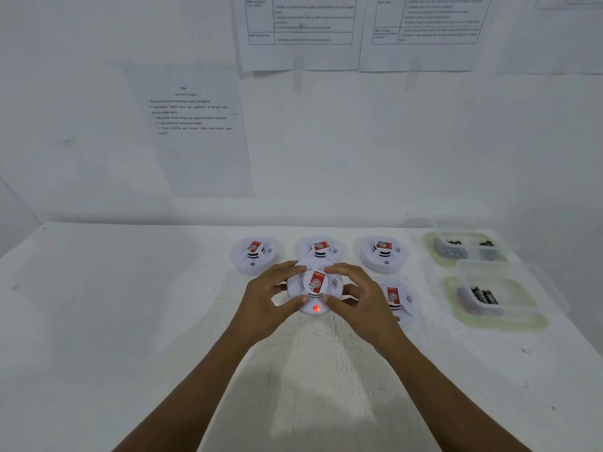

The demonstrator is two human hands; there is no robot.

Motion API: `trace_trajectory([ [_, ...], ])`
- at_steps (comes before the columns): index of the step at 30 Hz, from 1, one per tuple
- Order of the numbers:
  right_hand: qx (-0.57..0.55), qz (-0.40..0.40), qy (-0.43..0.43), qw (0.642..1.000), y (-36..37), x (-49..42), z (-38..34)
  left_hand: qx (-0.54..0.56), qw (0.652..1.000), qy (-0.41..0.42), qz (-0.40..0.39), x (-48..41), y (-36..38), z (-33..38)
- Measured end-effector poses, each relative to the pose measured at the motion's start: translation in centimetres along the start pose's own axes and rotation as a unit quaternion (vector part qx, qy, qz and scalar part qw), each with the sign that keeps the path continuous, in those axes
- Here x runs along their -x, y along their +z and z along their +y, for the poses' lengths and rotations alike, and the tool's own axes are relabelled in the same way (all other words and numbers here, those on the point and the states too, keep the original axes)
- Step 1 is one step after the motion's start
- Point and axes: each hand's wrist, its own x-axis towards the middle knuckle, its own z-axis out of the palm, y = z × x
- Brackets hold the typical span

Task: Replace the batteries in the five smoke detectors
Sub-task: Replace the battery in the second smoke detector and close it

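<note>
As left hand [265, 298] and right hand [363, 298] hold it, detector [316, 283] glows.

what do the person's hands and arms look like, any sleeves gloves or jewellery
No gloves: the left hand and right hand are bare, with no rings, watch or bracelet. The left forearm and right forearm are uncovered to the frame's edge; no sleeve shows.

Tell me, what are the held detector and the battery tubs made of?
The held detector looks like smooth, matte white moulded plastic. The far tub and near tub seem thin translucent plastic: the batteries show through their walls.
</note>
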Motion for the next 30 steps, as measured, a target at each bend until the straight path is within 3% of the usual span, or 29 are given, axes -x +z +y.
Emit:
trace_trajectory([
  [22,0.043,0.001,-0.006,0.999,2.0,1.6,2.5,-0.062,0.998,0.005,-0.003,2.5,-0.2,-2.5],
  [30,0.101,0.019,0.003,0.995,3.2,0.1,3.5,-0.161,0.98,-0.108,-0.036,1.0,-0.1,-2.7],
])
